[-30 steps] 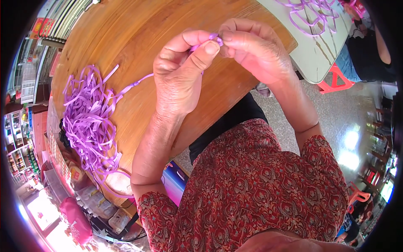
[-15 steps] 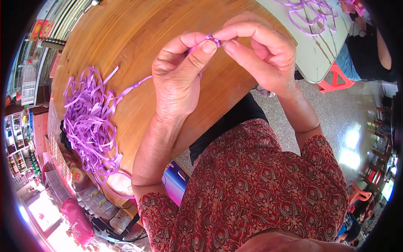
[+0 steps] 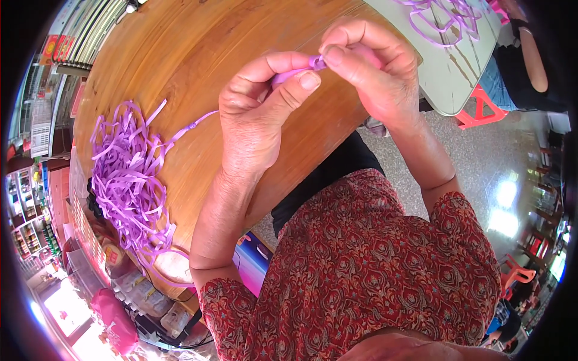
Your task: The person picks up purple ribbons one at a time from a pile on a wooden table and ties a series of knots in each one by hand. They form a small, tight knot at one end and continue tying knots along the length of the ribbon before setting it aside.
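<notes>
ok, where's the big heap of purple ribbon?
Head view, left side: the purple ribbon heap lies along the left edge of the wooden table, to the left of the left hand.

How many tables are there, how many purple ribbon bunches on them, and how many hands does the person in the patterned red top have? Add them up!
Tables: 2 (wooden table, pale table)
Ribbon bunches: 2 (big bunch, loose bunch)
Hands: 2 (left hand, right hand)
Total: 6

purple ribbon (image 3: 316, 62) | narrow, flat | pinched, raised | tangled heap (image 3: 128, 186) at left
</notes>
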Action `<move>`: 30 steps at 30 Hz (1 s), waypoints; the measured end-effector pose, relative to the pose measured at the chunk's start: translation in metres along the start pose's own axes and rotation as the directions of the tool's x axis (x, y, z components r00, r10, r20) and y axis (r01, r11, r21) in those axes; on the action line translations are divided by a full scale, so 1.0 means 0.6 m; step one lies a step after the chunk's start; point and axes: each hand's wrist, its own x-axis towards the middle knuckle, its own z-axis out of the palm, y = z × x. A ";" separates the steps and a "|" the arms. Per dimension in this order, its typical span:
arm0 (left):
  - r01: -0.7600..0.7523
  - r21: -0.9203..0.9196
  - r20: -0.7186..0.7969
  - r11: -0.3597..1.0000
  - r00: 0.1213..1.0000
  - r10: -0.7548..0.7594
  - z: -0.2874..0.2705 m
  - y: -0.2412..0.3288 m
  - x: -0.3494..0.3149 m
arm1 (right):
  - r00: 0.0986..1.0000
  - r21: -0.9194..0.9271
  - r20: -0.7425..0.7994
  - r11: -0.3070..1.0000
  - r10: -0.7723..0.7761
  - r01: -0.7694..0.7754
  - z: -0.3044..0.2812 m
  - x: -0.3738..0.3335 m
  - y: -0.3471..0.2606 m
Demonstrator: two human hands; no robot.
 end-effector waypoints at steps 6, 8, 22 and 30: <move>-0.007 0.097 -0.051 0.995 0.999 0.012 0.005 -0.002 0.000 | 0.994 0.091 -0.024 0.991 0.102 -0.100 -0.003 -0.003 0.001; -0.005 0.119 -0.067 0.993 0.998 0.013 0.005 0.000 -0.002 | 0.991 0.100 -0.045 0.987 0.128 -0.123 -0.005 -0.004 0.002; -0.040 0.094 -0.084 0.995 0.995 0.048 0.004 -0.009 -0.004 | 0.849 -0.539 0.230 0.664 -0.476 0.518 -0.007 0.025 -0.045; -0.175 0.370 0.006 0.913 0.983 0.186 0.008 -0.008 0.002 | 0.749 -0.674 0.551 0.334 -0.368 0.659 -0.015 0.022 -0.062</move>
